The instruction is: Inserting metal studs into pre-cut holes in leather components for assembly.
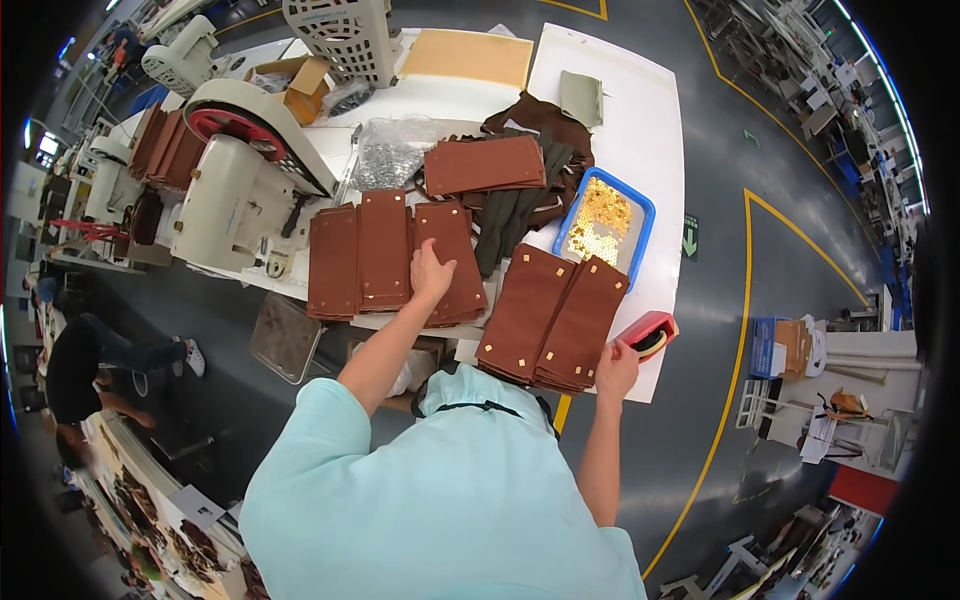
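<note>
resting left hand (431, 272) on three brown stacks (385, 255) — perhaps more.

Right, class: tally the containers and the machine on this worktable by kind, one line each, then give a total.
Blue rectangular plastic tray of small gold fittings: 1
Red shallow plastic container, by the right hand: 1
Cream metal press machine with red wheel: 1
White perforated plastic basket: 1
Total: 4

Blue tray (640, 215), cream machine (225, 195)
</note>
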### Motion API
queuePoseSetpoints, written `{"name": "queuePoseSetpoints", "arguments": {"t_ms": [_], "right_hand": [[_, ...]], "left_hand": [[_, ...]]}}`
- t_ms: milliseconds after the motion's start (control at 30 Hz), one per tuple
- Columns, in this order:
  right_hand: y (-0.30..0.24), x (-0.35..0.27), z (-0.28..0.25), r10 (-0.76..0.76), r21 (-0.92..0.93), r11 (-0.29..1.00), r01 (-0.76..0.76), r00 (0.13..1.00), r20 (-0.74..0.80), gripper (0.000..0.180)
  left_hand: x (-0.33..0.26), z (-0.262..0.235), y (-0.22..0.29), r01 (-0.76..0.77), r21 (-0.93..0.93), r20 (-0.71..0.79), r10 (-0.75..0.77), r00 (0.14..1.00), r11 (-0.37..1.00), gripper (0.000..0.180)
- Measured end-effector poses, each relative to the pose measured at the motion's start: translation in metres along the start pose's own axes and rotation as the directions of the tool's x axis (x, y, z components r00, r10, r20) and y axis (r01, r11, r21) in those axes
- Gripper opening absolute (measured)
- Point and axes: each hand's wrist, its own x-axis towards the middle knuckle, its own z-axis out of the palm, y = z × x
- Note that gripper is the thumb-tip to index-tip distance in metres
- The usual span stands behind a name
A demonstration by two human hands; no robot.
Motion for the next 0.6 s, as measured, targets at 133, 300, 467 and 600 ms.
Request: {"name": "queuePoseSetpoints", "arguments": {"t_ms": [133,300,467,600], "right_hand": [[0.002,-0.011,-0.020,0.380,-0.073,0.915,-0.396,0.909,-0.171,0.048],[0.072,-0.009,0.000,0.462,0.215,0.853,-0.476,0.879,0.113,0.049],[0.054,-0.007,-0.008,0.521,0.392,0.753,-0.529,0.843,0.136,0.040],[0.060,-0.009,-0.024,0.614,0.421,0.656,-0.626,0.767,0.185,0.036]], "left_hand": [[0.036,0.001,0.005,0.200,0.034,-0.130,-0.194,0.972,0.979,0.081],[0.084,-0.007,0.010,0.268,0.097,-0.150,-0.252,0.956,0.958,0.076],[0.088,-0.010,0.019,0.330,0.070,-0.178,-0.314,0.933,0.942,0.068],[0.097,0.000,0.009,0.311,0.050,-0.235,-0.291,0.927,0.949,0.059]]}}
